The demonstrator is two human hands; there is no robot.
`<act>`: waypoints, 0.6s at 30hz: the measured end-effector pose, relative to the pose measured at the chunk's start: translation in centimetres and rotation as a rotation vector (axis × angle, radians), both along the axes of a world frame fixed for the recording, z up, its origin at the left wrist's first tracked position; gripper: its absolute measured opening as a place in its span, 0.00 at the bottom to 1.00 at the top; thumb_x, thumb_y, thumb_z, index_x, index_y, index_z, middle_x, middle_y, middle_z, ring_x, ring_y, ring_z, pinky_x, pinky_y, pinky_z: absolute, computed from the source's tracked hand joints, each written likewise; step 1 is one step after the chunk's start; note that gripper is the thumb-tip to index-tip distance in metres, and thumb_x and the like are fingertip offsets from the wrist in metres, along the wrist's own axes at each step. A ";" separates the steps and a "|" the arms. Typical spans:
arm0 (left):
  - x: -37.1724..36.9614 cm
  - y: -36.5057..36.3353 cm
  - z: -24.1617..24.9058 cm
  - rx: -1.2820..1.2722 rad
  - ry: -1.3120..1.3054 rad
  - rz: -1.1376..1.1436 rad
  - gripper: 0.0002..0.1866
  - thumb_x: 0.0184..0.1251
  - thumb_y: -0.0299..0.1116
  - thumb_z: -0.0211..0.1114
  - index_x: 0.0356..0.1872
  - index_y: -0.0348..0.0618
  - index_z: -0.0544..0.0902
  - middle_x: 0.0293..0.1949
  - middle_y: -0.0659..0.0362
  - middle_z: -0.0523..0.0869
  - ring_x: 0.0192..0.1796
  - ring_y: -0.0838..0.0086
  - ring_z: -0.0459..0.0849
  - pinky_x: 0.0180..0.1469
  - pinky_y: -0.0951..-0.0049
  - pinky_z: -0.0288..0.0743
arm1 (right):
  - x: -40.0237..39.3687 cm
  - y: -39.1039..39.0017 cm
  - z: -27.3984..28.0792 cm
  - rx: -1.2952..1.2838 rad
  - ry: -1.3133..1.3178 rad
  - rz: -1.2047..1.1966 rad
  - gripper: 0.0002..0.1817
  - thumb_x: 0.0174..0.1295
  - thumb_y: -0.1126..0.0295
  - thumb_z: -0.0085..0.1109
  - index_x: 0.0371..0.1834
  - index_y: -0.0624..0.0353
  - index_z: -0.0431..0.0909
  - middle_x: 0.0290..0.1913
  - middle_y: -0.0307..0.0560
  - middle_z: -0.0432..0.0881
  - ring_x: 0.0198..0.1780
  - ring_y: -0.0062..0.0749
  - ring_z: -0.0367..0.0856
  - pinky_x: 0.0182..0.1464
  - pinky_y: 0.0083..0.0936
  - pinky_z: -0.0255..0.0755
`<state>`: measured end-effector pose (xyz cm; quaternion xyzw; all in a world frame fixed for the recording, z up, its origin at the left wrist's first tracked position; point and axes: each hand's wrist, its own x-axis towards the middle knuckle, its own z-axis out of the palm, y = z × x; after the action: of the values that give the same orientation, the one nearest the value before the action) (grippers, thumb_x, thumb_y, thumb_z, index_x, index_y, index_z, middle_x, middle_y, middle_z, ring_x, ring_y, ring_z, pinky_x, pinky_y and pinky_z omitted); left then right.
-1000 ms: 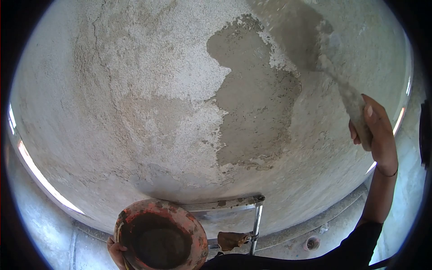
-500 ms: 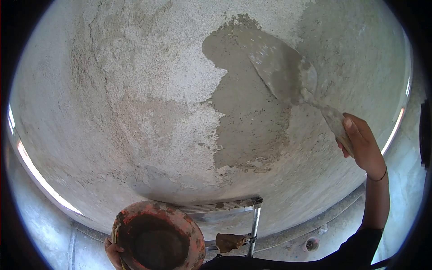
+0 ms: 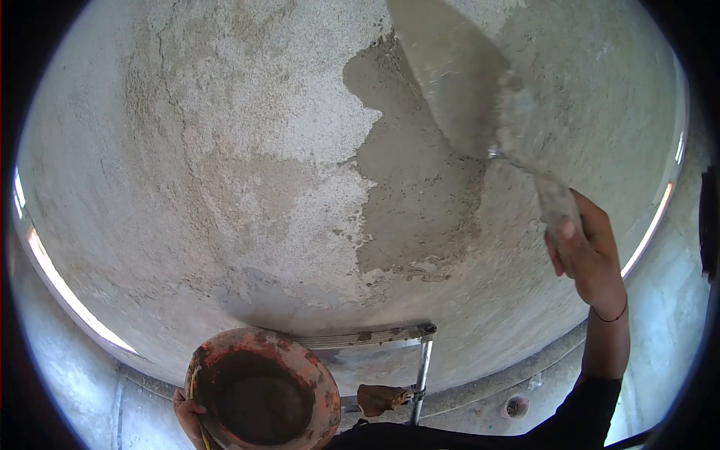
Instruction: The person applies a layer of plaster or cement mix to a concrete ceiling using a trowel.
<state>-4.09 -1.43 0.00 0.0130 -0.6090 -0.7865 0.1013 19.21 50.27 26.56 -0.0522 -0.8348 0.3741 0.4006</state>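
No writing is showing. Right hand [image 3: 589, 251] is gripping, fingers closed, a trowel [image 3: 457, 82] whose blade is pressing against the ceiling [image 3: 247, 150] beside the wet patch [image 3: 416, 202]. Left hand [image 3: 189, 412] is clasping the pan [image 3: 262, 386] rim below.

A metal ladder [image 3: 421, 367] is standing below the rough ceiling [image 3: 225, 150], mortar splashes sticking to its top step. A round pipe opening [image 3: 514, 407] is showing near the wall [image 3: 67, 382] further down.
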 end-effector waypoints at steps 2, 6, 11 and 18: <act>0.0 -0.1 0.1 0.029 -0.017 -0.004 0.12 0.27 0.19 0.50 0.20 0.44 0.64 0.23 0.64 0.68 0.26 0.75 0.66 0.33 0.81 0.65 | -1.3 0.1 0.1 -0.008 -0.054 -0.036 0.24 0.70 0.54 0.56 0.47 0.70 0.74 0.19 0.37 0.71 0.19 0.16 0.67 0.22 0.17 0.63; -0.2 -0.3 0.1 0.031 -0.051 -0.068 0.10 0.30 0.21 0.50 0.21 0.42 0.66 0.26 0.62 0.68 0.28 0.72 0.68 0.38 0.79 0.69 | -2.2 0.5 -0.6 -0.022 -0.194 -0.132 0.21 0.69 0.55 0.59 0.42 0.68 0.76 0.18 0.35 0.71 0.19 0.17 0.68 0.22 0.19 0.63; -0.8 -1.1 -1.8 0.125 -0.082 -0.037 0.12 0.27 0.19 0.49 0.19 0.45 0.63 0.22 0.63 0.68 0.25 0.74 0.66 0.32 0.80 0.66 | 0.3 1.0 -1.4 0.045 -0.425 -0.083 0.20 0.66 0.56 0.61 0.35 0.66 0.77 0.17 0.35 0.69 0.18 0.18 0.68 0.22 0.22 0.63; 0.2 0.3 0.1 0.008 -0.014 0.048 0.12 0.27 0.19 0.50 0.19 0.45 0.63 0.22 0.64 0.66 0.25 0.75 0.65 0.32 0.80 0.65 | 1.7 -0.7 -1.7 0.014 -0.226 -0.078 0.20 0.66 0.56 0.61 0.35 0.66 0.76 0.16 0.36 0.68 0.17 0.18 0.67 0.22 0.22 0.63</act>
<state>-3.88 -1.10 0.13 0.0337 -0.6059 -0.7863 0.1159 20.94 49.56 24.87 -0.1234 -0.8746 0.3441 0.3186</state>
